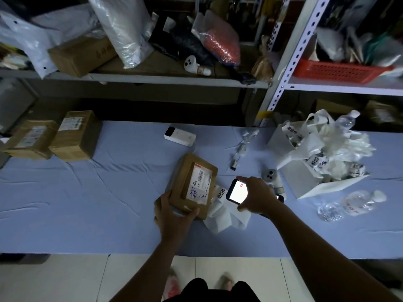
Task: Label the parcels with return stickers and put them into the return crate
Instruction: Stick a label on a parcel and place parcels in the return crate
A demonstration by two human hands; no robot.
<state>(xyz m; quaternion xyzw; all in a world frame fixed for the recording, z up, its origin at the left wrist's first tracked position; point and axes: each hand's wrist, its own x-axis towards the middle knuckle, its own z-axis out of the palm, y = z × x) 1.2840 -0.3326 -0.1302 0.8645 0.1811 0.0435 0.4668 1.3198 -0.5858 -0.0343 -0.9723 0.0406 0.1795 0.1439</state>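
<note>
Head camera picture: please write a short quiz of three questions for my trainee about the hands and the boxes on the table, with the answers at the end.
1. True or false: the left hand grips the near end of the labelled parcel.
2. What does the right hand hold? A. a lit phone; B. a water bottle; C. a pen.
3. Fill in the number: ___ more brown boxes stand at the left end of the table.
Key: 1 true; 2 A; 3 two.
</note>
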